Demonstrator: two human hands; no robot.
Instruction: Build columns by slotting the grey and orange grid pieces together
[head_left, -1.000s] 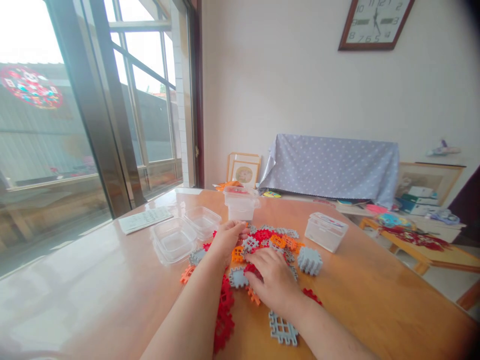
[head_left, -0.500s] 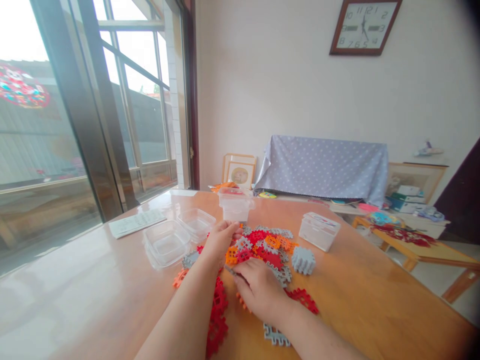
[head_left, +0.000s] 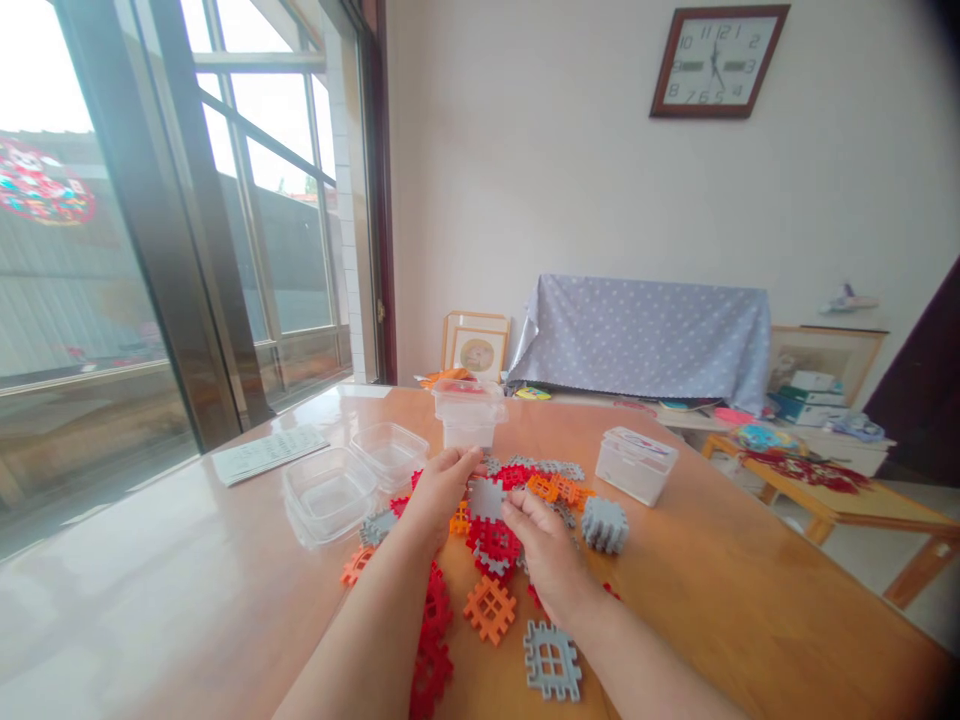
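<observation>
Both hands have lifted off the pile since a second ago. Over the table's middle, the left hand pinches a grey tile at its top edge. The right hand curls closed on the red tile beneath it. Forearms converge, wrists bent inward. That light fingertip hold could let the tiles twist apart and drop, I'd say.

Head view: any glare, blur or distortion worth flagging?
Head view: window blown out white at upper left; its light glares off the table at near left; window frames lean from the wide lens; right corners darken; left hand, right hand and blocks are sharp.
</observation>
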